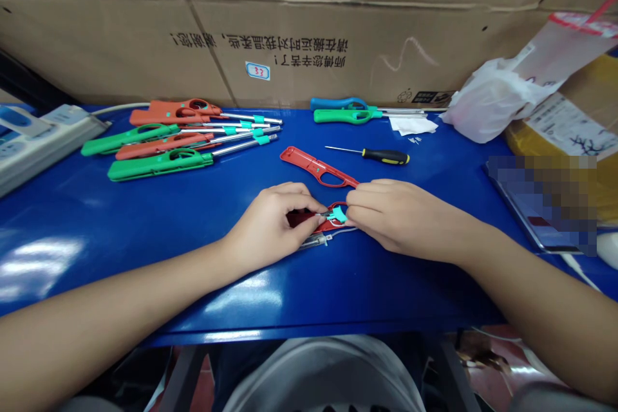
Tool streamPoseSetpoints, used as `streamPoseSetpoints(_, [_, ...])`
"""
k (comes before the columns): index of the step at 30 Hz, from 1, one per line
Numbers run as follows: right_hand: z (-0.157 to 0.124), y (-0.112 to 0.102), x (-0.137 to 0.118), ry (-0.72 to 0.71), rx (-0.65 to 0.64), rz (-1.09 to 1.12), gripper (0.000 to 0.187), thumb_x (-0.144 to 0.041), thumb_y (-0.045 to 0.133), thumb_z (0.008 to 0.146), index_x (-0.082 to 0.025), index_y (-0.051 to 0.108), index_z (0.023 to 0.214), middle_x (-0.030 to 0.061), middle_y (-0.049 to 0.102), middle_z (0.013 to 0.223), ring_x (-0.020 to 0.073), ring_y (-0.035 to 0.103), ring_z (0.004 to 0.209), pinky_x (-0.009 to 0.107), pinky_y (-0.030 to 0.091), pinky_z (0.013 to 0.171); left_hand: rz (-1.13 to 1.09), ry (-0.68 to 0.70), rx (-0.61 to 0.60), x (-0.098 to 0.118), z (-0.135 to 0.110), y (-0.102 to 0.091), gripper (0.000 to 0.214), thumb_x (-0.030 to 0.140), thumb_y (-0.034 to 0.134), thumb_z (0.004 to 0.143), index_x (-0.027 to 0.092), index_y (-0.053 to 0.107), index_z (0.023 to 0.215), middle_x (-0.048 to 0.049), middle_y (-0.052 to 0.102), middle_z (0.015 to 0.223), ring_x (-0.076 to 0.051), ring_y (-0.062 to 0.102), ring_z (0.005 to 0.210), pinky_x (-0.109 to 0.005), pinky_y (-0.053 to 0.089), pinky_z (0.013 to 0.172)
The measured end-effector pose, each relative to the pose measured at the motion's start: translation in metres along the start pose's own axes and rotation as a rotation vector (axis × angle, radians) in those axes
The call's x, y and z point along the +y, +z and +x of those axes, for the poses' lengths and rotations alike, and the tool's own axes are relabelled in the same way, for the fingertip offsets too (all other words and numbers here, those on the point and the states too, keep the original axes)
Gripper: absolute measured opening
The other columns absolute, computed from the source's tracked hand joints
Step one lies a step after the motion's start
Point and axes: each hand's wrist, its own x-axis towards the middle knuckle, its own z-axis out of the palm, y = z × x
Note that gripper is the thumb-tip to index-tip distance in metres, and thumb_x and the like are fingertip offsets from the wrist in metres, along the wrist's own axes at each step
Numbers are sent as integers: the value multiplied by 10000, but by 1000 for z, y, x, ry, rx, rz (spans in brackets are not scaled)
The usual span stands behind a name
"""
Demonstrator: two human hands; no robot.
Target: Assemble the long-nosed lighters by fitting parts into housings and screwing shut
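My left hand (pixel 270 222) and my right hand (pixel 398 215) meet at the middle of the blue table (pixel 145 232), both with fingers pinched on an opened red lighter half (pixel 324 224). A small teal part (pixel 339 213) sits between my fingertips, with thin wires and a metal tube (pixel 316 241) trailing beneath. A separate red lighter shell (pixel 318 167) lies just behind my hands. Much of the held piece is hidden by my fingers.
Several assembled red and green long-nose lighters (pixel 178 138) lie at the back left. A blue and a green lighter (pixel 347 111) lie at the back, a yellow-black screwdriver (pixel 381 155) near them. Cardboard boxes (pixel 290 26) wall the rear. A white plastic bag (pixel 492 100) and a power strip (pixel 33 138) flank the sides.
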Motion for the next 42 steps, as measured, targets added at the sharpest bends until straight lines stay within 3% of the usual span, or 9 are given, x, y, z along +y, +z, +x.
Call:
streamPoseSetpoints(3, [-1,-1,0,59,1,78,184,-167,513,1022,-151,661,914,51,666,906,200,580,851,338,380,774,10,12,-3,0,-1,-1,104,145,713,906,176,804,945,-22,713,834,-135,651,765,-253,502,697])
streamPoseSetpoints(7, [1,0,-2,255,43,304,220,-360,613,989,-165,692,925,33,672,901,182,596,842,343,399,792,22,41,-6,1,-1,-1,118,133,712,905,181,803,963,-23,712,844,-141,660,790,-249,506,702])
streamPoseSetpoints(13, [9,7,-3,485,87,598,150,-245,639,913,-183,685,784,-11,613,764,127,555,718,292,411,699,51,83,16,1,-3,1,126,110,703,905,169,795,968,-21,708,844,-142,658,791,-254,511,719])
streamPoseSetpoints(19, [12,11,-3,644,50,785,170,-322,670,891,-195,710,786,-18,580,728,131,535,687,290,419,648,116,135,14,1,-6,1,165,108,668,923,172,790,1015,-29,716,867,-157,646,802,-281,521,727])
streamPoseSetpoints(28, [14,13,-8,829,44,809,161,-329,652,846,-204,695,753,-49,459,637,120,444,596,295,367,566,112,125,6,1,-5,1,184,115,643,950,175,794,1036,-42,724,886,-158,674,823,-274,546,743])
streamPoseSetpoints(42, [14,20,-9,841,81,777,201,-327,676,844,-202,643,690,-56,450,606,105,419,566,277,339,533,69,102,-34,-1,-3,-2,187,127,659,959,159,804,1074,-45,730,888,-140,700,810,-228,552,716])
